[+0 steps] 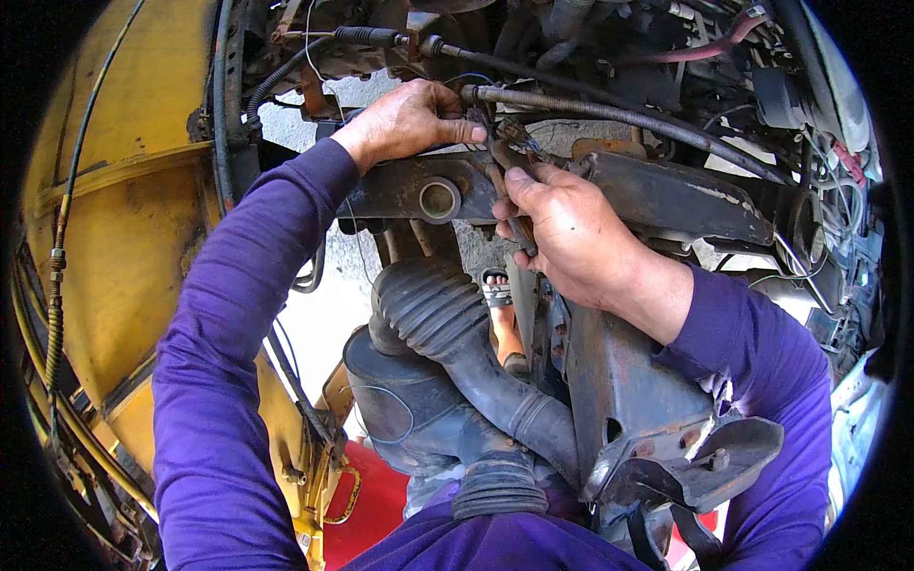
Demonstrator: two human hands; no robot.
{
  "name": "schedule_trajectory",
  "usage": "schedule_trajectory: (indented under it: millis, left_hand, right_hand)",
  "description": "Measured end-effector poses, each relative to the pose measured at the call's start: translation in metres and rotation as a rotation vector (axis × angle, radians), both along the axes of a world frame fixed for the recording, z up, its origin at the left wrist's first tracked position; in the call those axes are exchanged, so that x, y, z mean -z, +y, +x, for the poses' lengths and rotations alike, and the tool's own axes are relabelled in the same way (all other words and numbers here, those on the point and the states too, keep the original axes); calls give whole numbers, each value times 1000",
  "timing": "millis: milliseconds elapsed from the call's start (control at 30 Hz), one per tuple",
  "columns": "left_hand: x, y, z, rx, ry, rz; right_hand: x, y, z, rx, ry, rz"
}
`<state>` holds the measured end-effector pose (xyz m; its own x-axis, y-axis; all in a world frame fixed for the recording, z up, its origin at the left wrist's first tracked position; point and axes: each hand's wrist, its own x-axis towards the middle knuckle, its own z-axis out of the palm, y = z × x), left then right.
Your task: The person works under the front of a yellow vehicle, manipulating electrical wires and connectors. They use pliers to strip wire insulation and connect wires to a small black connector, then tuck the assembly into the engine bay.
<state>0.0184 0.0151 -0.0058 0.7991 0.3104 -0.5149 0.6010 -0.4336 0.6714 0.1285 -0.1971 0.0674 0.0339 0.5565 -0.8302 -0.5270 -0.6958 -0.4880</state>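
Note:
A dark, taped wiring harness runs up and down between my hands, with thin loose wires sprouting near its upper part. My right hand is closed round it, thumb on top and fingers curled beneath. Further up and to the left, my left hand pinches the harness's upper end between thumb and bent fingers; its fingertips are partly hidden. Just below lies a black steel crossmember with a round tube end in it. A ribbed sheathed cable passes behind my fingers.
Yellow body panels with hanging cables stand at the left. Below my hands are a corrugated black air hose, a dark canister and a rusty frame rail with a bracket. A sandalled foot shows on the ground beneath.

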Motion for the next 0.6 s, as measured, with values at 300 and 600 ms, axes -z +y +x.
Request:
schedule_trajectory:
  millis: [300,600]
  left_hand:
    - [12,1,-6,-21,-55,135]
    - [-9,26,1,206,-34,111]
  right_hand:
    - [-1,0,3,11,32,-10]
    - [-37,-4,22,-5,174,-52]
